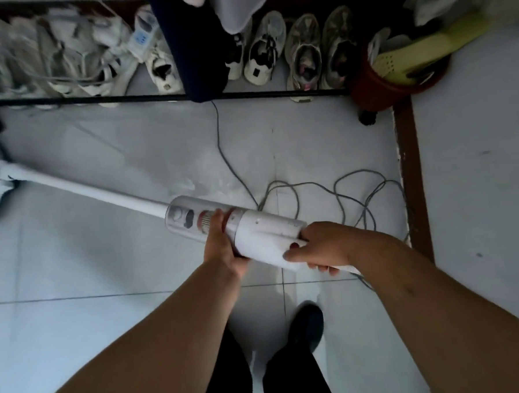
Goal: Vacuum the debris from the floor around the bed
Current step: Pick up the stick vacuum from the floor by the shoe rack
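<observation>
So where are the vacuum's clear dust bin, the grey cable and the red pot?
dust bin (183,216): head view, middle of its clear wall.
grey cable (218,129): head view, the single strand above the loops.
red pot (376,91): head view, its outer wall below the rim.

A row of worn pale sneakers (262,49) stands at the top, toes pointing away. To their left, more white shoes (101,72) lie heaped among cords, with a white power strip (143,37) resting on them. A dark cloth (184,50) hangs between the two groups. A grey cable (229,167) trails down from it into loose loops. At right, a red bucket (376,91) holds a yellow-green perforated item (410,53).
</observation>
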### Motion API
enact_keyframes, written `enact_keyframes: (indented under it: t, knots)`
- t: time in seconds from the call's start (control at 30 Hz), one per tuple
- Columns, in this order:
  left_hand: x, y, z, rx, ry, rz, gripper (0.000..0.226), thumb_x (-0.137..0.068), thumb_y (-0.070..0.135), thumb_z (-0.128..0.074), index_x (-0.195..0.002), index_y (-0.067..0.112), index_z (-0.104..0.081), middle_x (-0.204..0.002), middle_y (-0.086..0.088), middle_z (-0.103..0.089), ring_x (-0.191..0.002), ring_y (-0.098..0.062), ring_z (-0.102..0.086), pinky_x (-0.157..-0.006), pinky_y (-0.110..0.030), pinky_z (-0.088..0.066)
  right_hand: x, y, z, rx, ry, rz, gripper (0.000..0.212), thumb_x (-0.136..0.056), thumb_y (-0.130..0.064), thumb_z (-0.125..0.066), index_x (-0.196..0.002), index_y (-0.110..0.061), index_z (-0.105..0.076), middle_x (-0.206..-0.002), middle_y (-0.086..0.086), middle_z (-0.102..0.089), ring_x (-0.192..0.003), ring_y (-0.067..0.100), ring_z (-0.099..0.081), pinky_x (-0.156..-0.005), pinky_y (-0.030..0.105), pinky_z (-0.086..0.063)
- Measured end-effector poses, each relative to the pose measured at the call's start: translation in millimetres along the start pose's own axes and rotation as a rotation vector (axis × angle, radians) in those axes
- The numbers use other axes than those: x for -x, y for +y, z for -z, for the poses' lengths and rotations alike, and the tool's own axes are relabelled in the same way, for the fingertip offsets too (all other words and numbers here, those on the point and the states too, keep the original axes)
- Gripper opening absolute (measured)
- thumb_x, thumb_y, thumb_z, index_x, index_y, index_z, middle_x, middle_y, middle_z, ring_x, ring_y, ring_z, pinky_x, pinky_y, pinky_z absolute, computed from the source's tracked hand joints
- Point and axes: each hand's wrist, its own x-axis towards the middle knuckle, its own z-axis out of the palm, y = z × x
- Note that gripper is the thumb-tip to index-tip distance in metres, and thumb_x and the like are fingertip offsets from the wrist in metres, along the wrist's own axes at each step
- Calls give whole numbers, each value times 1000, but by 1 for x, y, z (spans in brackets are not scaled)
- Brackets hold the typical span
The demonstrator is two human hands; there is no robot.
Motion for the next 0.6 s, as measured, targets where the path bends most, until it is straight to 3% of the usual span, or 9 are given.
enact_keyframes:
  t: [0.1,0.23,0.33,0.4,0.47,0.6]
  knots:
    - [50,17,2,18,25,12,54,-83,58,-71,-120,19,-67,-110,-17,-75,-105,-41,-69,-97,-66,-48,48,-37,-6,53,64,47,49,-83,-58,-45,-79,-13,-61,-65,4,-67,-43,15,-55,-48,24,-45]
    - [124,43,23,42,19,4,61,-75,62,-77,-113,15,-68,-100,-21,-77,-99,-43,-70,-94,-68,-50,118,-93,-22,153,130,67,66,-82,-68,-34,-78,-11,-64,-65,9,-70,-49,21,-62,-59,30,-51]
    - [167,53,41,41,6,7,63,-74,67,-74,-112,16,-69,-100,-21,-77,-102,-43,-69,-94,-69,-49,163,-120,-37,262,142,107,66,-85,-67,-27,-79,-12,-62,-66,8,-70,-52,24,-67,-70,37,-57]
    - [192,57,53,59,-28,4,62,-76,69,-70,-112,18,-69,-96,-20,-77,-102,-41,-68,-87,-64,-52,192,-135,-48,323,131,147,58,-91,-58,-27,-90,-11,-61,-77,12,-71,-61,28,-69,-75,41,-57]
    - [213,59,67,60,-43,-20,60,-80,69,-66,-112,19,-69,-92,-17,-78,-99,-39,-68,-82,-59,-54,217,-145,-61,294,122,162,55,-95,-52,-27,-94,-8,-60,-81,14,-70,-64,27,-66,-72,39,-58]
    - [251,61,90,89,-35,-38,59,-79,69,-68,-110,18,-71,-97,-16,-78,-101,-38,-70,-97,-62,-49,253,-164,-82,250,105,157,54,-97,-49,-28,-84,-6,-58,-71,10,-61,-57,23,-57,-61,32,-53]
